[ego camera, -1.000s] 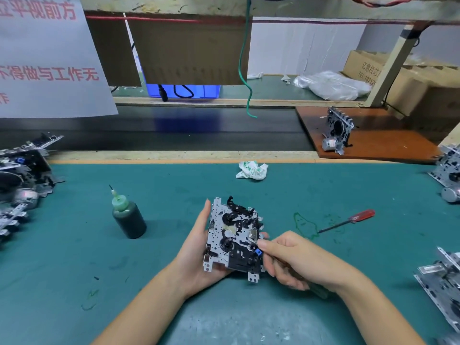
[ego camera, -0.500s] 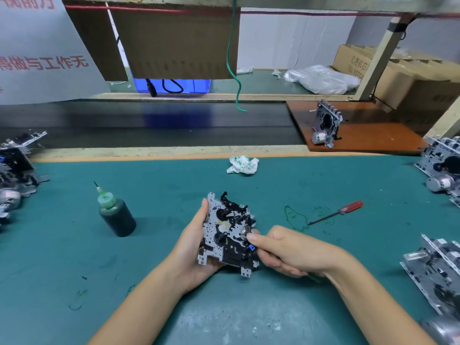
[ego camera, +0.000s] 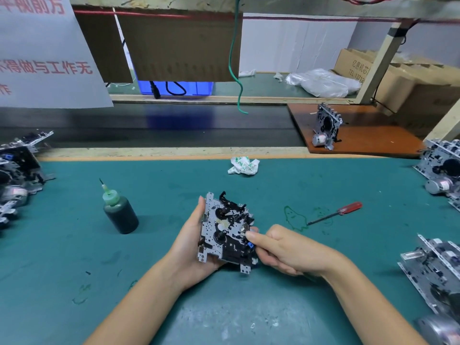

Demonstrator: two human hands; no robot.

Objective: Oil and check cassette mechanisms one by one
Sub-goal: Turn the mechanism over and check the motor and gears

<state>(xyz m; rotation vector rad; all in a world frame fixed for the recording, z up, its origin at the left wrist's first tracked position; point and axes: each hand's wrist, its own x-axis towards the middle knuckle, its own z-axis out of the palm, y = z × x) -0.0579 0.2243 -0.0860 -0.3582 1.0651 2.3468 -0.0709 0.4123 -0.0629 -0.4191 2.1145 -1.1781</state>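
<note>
Left hand: the left hand (ego camera: pixel 196 245) cradles the mechanism (ego camera: pixel 225 231) from its 9 o'clock edge, thumb along that edge and palm behind the plate, the other fingers hidden behind it.
Right hand: the right hand (ego camera: pixel 281 250) has its fingers curled, the thumb and forefinger tips pressed onto a small part at the mechanism's 3 o'clock edge; whether it also holds a tool I cannot tell.
Mechanism: held tilted just above the worktop (ego camera: pixel 174 190), near the middle of the view, face toward the person.
Handling: it looks like a stiff stamped metal plate carrying black plastic levers and hubs, so likely light but awkward, with sharp tabs; the small levers and springs seem fragile.
Where to grip: probably best by the bare plate edges and corner tabs, not the moving parts; oiled spots may be slippery.
Oil bottle: the bottle (ego camera: pixel 119 210) stands upright at 9 o'clock of the hands, well apart, needle tip up.
Screwdriver: the screwdriver (ego camera: pixel 336 213) lies at 2 o'clock, near green scribbles on the mat.
Rag: a crumpled rag (ego camera: pixel 243 165) sits at 12 o'clock by the far edge.
Surface: a green mat, scuffed and whitened nearest the person, likely grippy enough to set the plate down flat.
Other units: piles (ego camera: pixel 17 175) at 9 o'clock and more (ego camera: pixel 440 170) at 3 o'clock.
Room: a dark conveyor (ego camera: pixel 174 130) runs beyond, with a brown board (ego camera: pixel 361 135) carrying one unit, cardboard boxes and a white sign with red characters.
</note>
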